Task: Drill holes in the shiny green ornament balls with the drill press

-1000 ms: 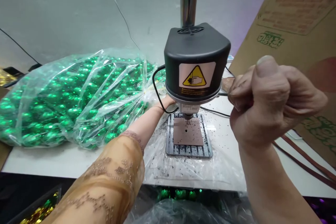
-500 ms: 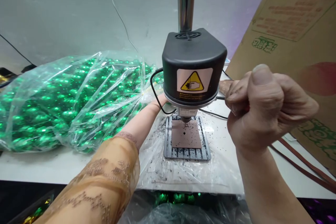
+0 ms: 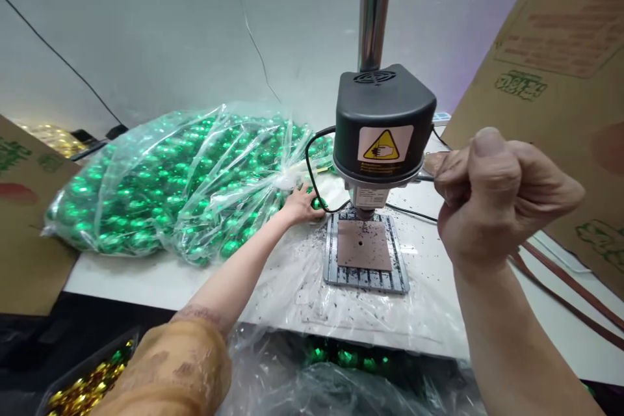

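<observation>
A black drill press (image 3: 385,123) with a yellow warning label stands on a steel column. Under its chuck, a brown square board (image 3: 351,253) with one hole lies on the slotted metal base (image 3: 400,276), strewn with dark shavings. My right hand (image 3: 492,201) is closed around the press's lever at the right side of the head. Left of the press, my left hand (image 3: 301,205) reaches with spread fingers over green shiny balls beside the gathered neck of a clear plastic bag (image 3: 146,188) full of such balls.
Cardboard stands at the right (image 3: 550,78) and at the left edge (image 3: 29,221). Black cables run behind the press. Brown straps (image 3: 565,299) lie at right. Below the table's front edge are clear plastic with green balls (image 3: 346,357) and a container of gold balls (image 3: 92,380).
My left hand, hidden behind the press before, now shows at the bag's neck. The view has shifted left, so the press appears farther right. My right hand keeps its grip on the lever.
</observation>
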Available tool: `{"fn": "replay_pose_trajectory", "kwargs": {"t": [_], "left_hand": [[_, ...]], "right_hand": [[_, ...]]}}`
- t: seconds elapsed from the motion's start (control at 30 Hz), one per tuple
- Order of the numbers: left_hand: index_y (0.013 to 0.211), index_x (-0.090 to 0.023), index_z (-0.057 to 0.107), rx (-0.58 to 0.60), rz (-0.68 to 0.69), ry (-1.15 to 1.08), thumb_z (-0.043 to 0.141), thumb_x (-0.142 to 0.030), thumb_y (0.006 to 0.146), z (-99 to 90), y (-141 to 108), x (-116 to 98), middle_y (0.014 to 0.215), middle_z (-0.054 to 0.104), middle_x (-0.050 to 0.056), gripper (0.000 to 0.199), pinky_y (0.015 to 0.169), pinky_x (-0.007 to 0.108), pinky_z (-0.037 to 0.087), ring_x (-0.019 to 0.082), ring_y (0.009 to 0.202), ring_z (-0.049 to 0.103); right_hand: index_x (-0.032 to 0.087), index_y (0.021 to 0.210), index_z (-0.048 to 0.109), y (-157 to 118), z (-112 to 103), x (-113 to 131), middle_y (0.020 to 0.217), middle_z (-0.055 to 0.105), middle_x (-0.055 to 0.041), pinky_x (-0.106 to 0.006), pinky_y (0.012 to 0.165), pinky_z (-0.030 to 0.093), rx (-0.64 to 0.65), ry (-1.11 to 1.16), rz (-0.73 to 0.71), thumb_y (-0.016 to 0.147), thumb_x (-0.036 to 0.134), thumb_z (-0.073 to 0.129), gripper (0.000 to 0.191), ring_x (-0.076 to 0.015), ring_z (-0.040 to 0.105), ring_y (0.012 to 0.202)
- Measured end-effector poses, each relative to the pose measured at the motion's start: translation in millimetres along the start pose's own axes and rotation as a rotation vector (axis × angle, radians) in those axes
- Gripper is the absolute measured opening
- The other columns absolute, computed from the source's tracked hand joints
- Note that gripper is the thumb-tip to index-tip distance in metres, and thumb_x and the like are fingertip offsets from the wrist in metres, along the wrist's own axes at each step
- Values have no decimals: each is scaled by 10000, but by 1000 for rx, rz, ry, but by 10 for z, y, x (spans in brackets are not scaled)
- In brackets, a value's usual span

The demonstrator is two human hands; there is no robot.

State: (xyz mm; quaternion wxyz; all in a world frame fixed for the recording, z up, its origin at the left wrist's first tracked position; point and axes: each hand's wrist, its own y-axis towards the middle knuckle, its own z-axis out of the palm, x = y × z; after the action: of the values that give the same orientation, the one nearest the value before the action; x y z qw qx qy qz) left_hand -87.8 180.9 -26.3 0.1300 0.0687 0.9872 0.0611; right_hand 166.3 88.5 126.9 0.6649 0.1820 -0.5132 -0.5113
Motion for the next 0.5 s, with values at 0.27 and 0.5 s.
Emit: {"fn": "replay_pose_trajectory", "kwargs": {"t": [0.27,0.5], "left_hand": [[1133,-198,674,68,-132,148,752,-543,754,-178,-797,73,1391,443,198,519,939,521,504,435,1162,570],[1168,-219,653,35,-295,180,734,-532,789,-245,-1310,129,1367,449,197,498,877,509,535,410,1104,619]], "right_hand": [[200,507,552,-9,-26,-45,418,396,81,-266,401,326,-14,27,-15,838,207,600,335,-43,372,365],[202,513,570,-17,-33,-34,412,379,85,-259,403,346,-12,20,8,837,196,595,325,-36,359,361]]}}
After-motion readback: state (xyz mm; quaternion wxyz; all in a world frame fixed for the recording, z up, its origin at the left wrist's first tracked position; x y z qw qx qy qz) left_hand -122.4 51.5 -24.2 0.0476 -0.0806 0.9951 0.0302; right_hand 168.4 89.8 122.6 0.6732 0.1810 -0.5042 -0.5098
